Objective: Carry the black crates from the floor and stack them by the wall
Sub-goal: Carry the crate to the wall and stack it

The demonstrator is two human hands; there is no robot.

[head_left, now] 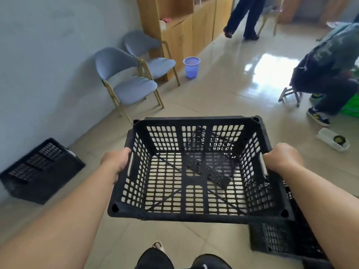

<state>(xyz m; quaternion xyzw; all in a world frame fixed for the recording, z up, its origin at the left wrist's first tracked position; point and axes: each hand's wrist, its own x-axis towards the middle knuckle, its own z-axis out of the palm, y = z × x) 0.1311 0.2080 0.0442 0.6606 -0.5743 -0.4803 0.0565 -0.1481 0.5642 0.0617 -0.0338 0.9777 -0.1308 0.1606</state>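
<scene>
Tiled floor (213, 98) below, and the black crate (196, 162) hangs at centre, left hand (114, 164) and right hand (281, 160) clenched round its side handles; wall crate (40, 169) sits at nine o'clock, nearer the left hand.

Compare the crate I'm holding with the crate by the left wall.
The held crate is in the air, gripped at its sides by the left hand and right hand; the wall crate sits on the floor, untouched. The held crate faces open side up; the wall crate shows a slotted face on top. Both are black and slotted.
</scene>
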